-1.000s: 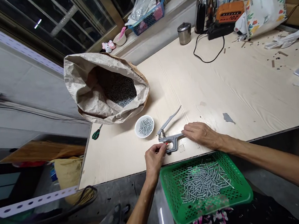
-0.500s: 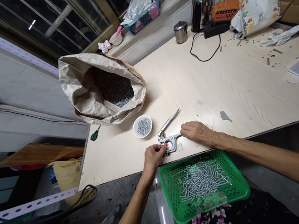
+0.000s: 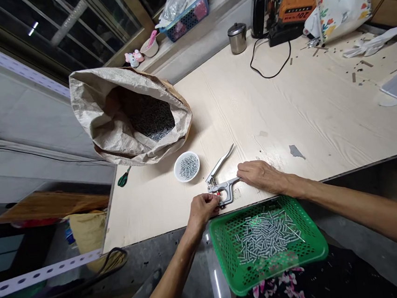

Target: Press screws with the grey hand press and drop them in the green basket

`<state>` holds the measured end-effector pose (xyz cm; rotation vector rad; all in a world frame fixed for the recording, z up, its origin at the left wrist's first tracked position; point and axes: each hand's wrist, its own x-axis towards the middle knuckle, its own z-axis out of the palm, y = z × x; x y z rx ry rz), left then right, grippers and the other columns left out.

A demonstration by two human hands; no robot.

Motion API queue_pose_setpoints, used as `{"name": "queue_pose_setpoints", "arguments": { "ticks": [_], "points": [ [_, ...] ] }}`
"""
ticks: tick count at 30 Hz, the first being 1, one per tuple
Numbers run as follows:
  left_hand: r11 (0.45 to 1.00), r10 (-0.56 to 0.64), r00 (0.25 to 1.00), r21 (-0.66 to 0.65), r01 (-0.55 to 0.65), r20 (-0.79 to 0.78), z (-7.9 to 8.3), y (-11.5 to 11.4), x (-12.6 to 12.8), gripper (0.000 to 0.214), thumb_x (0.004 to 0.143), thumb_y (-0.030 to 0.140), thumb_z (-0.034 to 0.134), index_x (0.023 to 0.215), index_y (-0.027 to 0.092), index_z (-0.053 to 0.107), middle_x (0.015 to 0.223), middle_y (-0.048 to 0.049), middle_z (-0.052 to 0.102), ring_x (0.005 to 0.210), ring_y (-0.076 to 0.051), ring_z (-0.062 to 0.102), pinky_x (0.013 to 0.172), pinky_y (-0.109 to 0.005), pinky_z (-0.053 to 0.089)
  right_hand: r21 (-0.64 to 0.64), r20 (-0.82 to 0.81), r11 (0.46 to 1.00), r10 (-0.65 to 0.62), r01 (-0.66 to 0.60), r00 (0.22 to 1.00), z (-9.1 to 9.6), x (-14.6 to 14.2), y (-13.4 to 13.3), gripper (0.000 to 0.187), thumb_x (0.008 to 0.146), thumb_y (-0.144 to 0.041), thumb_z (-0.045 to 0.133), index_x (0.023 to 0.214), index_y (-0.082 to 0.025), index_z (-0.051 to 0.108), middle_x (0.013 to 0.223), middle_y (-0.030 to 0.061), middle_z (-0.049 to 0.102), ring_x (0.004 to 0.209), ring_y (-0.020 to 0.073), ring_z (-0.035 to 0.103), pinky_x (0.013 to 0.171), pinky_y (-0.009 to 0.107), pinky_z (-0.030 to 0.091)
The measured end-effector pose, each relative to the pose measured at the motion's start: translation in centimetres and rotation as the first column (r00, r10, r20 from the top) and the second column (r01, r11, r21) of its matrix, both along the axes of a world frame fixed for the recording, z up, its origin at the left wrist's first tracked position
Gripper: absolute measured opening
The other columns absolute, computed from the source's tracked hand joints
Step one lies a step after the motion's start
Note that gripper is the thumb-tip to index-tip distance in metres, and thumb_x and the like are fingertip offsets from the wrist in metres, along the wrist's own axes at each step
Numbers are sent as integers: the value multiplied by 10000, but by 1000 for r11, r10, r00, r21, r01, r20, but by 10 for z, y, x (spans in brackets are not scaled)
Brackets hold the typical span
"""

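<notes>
A pair of grey snap-fastener pliers (image 3: pixel 226 191) lies on the table near its front edge, with its upper handle raised and a spring and red piece at the jaw. My right hand (image 3: pixel 259 176) is closed around the end of the lower handle. At the jaw, my left hand (image 3: pixel 204 208) pinches with thumb and forefinger; whatever is between the fingertips is too small to make out. Behind the pliers stands a white bowl (image 3: pixel 176 173) of small shiny metal pieces. A green basket (image 3: pixel 228 277) of short ridged metal pieces sits below the table edge, in front of my body.
A large open sack (image 3: pixel 94 131) with many dark metal pieces inside stands at the left back. Green-handled scissors (image 3: pixel 123 179) lie at the left edge. Farther back are a metal canister (image 3: pixel 237 40), an electric kettle (image 3: pixel 265 9) and a black cable (image 3: pixel 269 76).
The view has shifted slightly. My left fingertips remain pinched at the jaw and seem to reach slightly farther into it; my right hand keeps its hold on the handle.
</notes>
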<state>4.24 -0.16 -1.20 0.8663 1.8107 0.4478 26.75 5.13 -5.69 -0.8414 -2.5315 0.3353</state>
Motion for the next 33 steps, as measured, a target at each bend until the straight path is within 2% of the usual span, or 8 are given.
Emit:
{"name": "queue_pose_setpoints", "arguments": {
  "ticks": [12,15,19,22,25,29,31,33],
  "points": [
    [998,-43,998,-47,45,40,7,2,0,397,480,425,798,593,119,573,487,43,519,448,-69,474,489,-204,413,-125,43,992,28,-22,999,6,1,6,223,942,-161,396,796,-168,564,817,43,567,722,148,459,622,282,332],
    [998,-25,999,-51,27,37,7,1,0,397,478,425,799,596,120,573,484,42,525,452,-74,487,494,-206,418,-159,45,986,60,-52,997,8,6,12,140,909,-296,521,909,-175,591,943,70,593,832,182,501,713,308,387],
    [998,-28,999,-47,29,25,5,1,-1,403,476,430,798,606,116,581,488,38,537,446,-75,492,492,-208,420,-99,73,994,49,-42,996,14,8,31,741,716,-585,689,1280,-165,457,1358,173,432,1203,325,390,928,466,360],
    [999,-19,999,-49,20,31,5,0,0,406,476,432,799,618,116,586,495,40,542,447,-73,490,504,-215,430,-107,178,992,84,-65,981,20,2,50,967,566,-617,775,1327,-141,415,1385,198,405,1288,388,293,980,525,310],
    [999,-10,1000,-54,11,28,4,1,1,400,485,431,798,613,120,582,490,43,533,447,-76,487,510,-220,429,-146,273,985,133,-96,953,28,-8,62,912,503,-557,827,1236,-129,494,1244,171,522,1185,379,399,920,502,365],
    [998,-39,999,-58,38,-17,4,-1,1,347,585,430,752,608,133,575,486,41,523,454,-89,491,524,-233,426,-173,312,979,158,-107,937,37,-13,63,774,551,-455,838,1180,-129,525,1132,141,570,1037,314,472,795,402,414],
    [992,-119,986,-49,114,-115,6,-5,0,316,675,429,691,606,141,579,497,28,526,475,-109,506,538,-248,429,-181,317,979,151,-97,936,39,-12,60,741,584,-419,831,1192,-132,519,1113,134,576,1007,299,473,758,379,408],
    [969,-224,914,24,247,-339,9,-10,2,319,747,428,636,596,150,589,559,-2,555,538,-140,542,567,-267,434,-189,310,979,135,-78,941,40,-10,56,704,619,-395,819,1198,-134,516,1095,128,582,986,288,472,733,366,401]
  ]
}}
